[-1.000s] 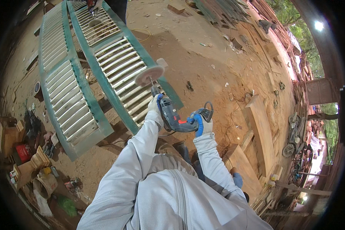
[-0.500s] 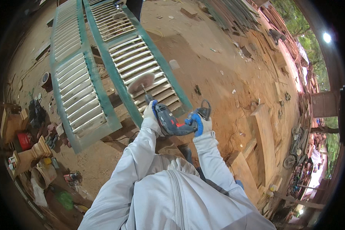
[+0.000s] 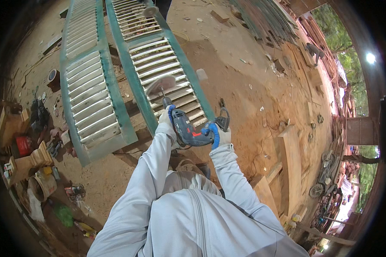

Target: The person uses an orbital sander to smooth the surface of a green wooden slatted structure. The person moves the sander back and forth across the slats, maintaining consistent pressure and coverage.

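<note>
I hold a dark power drill [image 3: 188, 128] with both gloved hands, a round sanding disc [image 3: 161, 86] fitted to its chuck. My left hand [image 3: 165, 116] is wrapped round the drill's front, just behind the chuck. The rear handle is in my right hand [image 3: 219, 133], fingers closed. Over the white slats of a green-framed louvred shutter [image 3: 140, 97] sits the disc, tilted; its contact with the slats is hard to make out. A second louvred shutter [image 3: 129, 132] lies to the left, side by side with the first.
Near the shutter's far end is another sanding disc [image 3: 150, 11], beside a person's dark-clothed leg [image 3: 162, 6]. Thick wooden boards [image 3: 289, 167] lie at the right. A red container [image 3: 24, 145], a bucket [image 3: 42, 186] and scraps crowd the left. A motorbike [image 3: 324, 175] stands far right.
The whole view has shifted slightly. My hands and the drill have moved a little up in the picture, with the disc still over the same shutter's slats. Both hands keep their grip.
</note>
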The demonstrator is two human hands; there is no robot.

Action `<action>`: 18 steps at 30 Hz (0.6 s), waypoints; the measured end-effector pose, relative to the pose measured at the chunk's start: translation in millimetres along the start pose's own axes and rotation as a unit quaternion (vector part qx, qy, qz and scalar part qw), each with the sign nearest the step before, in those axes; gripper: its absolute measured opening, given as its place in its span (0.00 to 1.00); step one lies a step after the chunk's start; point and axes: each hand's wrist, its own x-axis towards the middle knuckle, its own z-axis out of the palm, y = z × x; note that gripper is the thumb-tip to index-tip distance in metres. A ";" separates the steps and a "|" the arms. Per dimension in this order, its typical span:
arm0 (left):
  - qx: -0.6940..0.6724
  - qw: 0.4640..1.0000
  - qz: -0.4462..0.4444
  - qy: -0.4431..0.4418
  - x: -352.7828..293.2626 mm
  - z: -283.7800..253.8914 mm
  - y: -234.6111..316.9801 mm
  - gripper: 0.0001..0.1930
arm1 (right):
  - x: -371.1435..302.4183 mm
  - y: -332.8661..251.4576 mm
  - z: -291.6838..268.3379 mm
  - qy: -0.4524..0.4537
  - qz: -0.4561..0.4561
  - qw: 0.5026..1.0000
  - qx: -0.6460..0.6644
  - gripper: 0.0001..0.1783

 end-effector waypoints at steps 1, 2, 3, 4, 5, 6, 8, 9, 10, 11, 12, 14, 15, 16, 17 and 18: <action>-0.002 1.000 -0.002 -0.001 -1.8 -0.8 7.0 0.23 | 4.5 3.5 3.0 -0.011 0.000 1.000 0.004 0.06; -0.013 1.000 -0.015 -0.012 -9.3 7.7 6.3 0.23 | 6.1 3.2 2.0 -0.012 -0.014 1.000 0.007 0.06; -0.023 0.999 -0.029 -0.022 -17.1 16.4 5.7 0.23 | 8.5 1.2 -0.5 -0.016 -0.011 1.000 0.009 0.06; -0.025 0.999 -0.026 -0.012 -28.5 25.0 5.5 0.22 | 9.0 -2.4 -2.4 -0.022 -0.006 1.000 0.010 0.06; -0.026 0.999 -0.020 0.000 -40.1 32.1 9.3 0.22 | 10.5 -4.5 -2.0 -0.031 -0.001 0.999 0.012 0.06; -0.027 0.999 -0.015 0.012 -47.7 38.0 10.2 0.21 | 11.5 -4.5 -4.2 -0.012 -0.001 1.000 0.004 0.07; -0.037 0.999 -0.014 -0.009 -38.5 27.8 12.7 0.21 | 10.4 -2.8 3.4 0.008 0.005 1.000 -0.007 0.08; -0.041 0.999 -0.011 -0.018 -32.6 19.2 14.1 0.20 | 7.8 -2.7 7.0 -0.002 0.010 1.000 -0.001 0.08; -0.018 1.000 -0.005 0.005 -42.8 28.4 11.8 0.19 | 4.9 -5.4 6.9 -0.003 0.013 1.000 0.008 0.09; -0.025 1.000 0.007 0.014 -47.4 32.4 11.8 0.18 | 1.4 -9.6 6.5 -0.007 0.014 1.000 0.016 0.09; -0.039 0.999 0.007 0.007 -53.6 34.7 10.3 0.18 | 0.3 -12.0 2.8 -0.023 0.012 1.000 0.016 0.10; -0.046 0.999 0.023 0.001 -56.7 33.3 7.2 0.18 | -5.2 -18.4 2.0 -0.017 0.013 0.999 0.033 0.10; -0.046 0.999 0.026 0.000 -50.1 23.9 4.6 0.18 | -8.2 -21.2 2.2 -0.017 0.015 0.999 0.041 0.11; -0.043 0.999 0.025 -0.001 -50.4 21.6 1.9 0.18 | -9.8 -23.2 -0.5 -0.044 0.005 0.998 0.036 0.11; -0.041 0.999 0.023 -0.001 -51.2 18.0 0.0 0.18 | -13.8 -24.9 -2.8 -0.050 0.008 0.998 0.041 0.11; -0.044 0.998 0.045 0.004 -53.3 13.1 -2.3 0.16 | -18.8 -28.1 -5.0 -0.056 0.011 0.997 0.046 0.11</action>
